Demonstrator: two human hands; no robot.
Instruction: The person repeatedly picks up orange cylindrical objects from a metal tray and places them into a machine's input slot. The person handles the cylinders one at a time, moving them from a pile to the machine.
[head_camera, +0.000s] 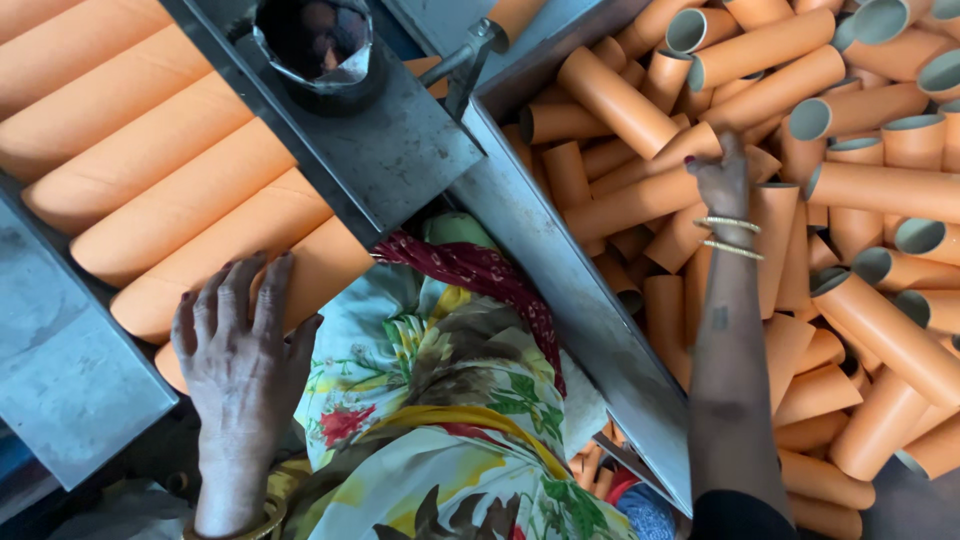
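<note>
My left hand (240, 345) is lying flat w/ fingers (270, 290) spread on the nearest long orange tube (230, 260), one of a row lying side by side on the slanted metal tray (70, 370). My right hand (722, 180) is reaching into the bin of short orange tubes (850, 300), fingers curling round one tube (650, 195) on top of the pile; grip partly hidden, can't tell how tight. Metal divider (560, 270) is running btw both sides.
</note>
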